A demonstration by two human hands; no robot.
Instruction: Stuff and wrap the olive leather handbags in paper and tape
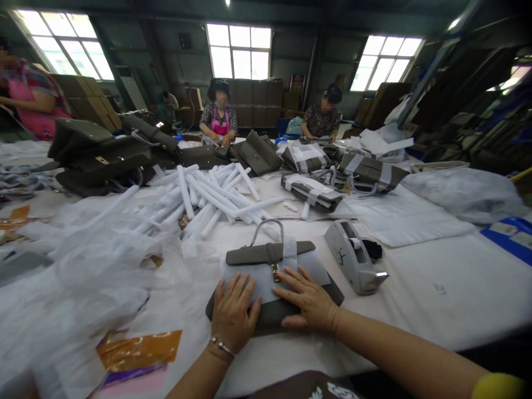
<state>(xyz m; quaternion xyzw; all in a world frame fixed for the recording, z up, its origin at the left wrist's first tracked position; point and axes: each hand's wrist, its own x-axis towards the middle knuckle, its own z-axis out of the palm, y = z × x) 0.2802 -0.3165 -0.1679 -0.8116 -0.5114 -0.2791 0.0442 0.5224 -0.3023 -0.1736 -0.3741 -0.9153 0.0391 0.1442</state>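
Head view: both grips open, a worker's left hand [234,311] and right hand [308,300] lie spread on a handbag [271,317] on the worktop [419,310], where uneven pressure could, I'd judge, crease the pale sheet [262,289] under the fingers. Olive-grey, the handbag lies flat, clasp [275,271] gold, handle [268,220] arched, tape [290,254] crossing its flap [249,254].
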